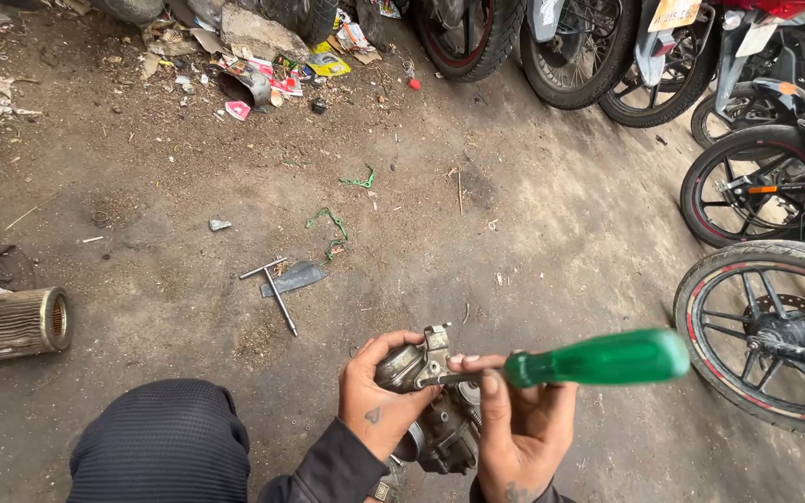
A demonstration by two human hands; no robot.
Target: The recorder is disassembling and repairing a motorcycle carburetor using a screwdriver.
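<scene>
Left hand wrapped around one metal carburetor, held low centre over the dirt floor, just right of the person's dark-clad knee. Carb's long axis runs roughly up-down in view, bracket end on top, pointing away from the person.

Right hand grips one green-handled screwdriver by the shaft near the handle, thumb and fingers pinched on it. Screwdriver axis near horizontal: handle points right, slightly up, toward the wheels; tip points left and touches the carb's upper body.

On the floor, counted:
- one T-handle wrench, beside one flat grey metal scrap, well apart from the hands
- two bits of green wire
- one cylindrical air filter element lying on its side, far left, axis left-right

Parked motorcycle wheels line the top and right edges; exact count unclear, some cut off. Litter heap top left.
</scene>
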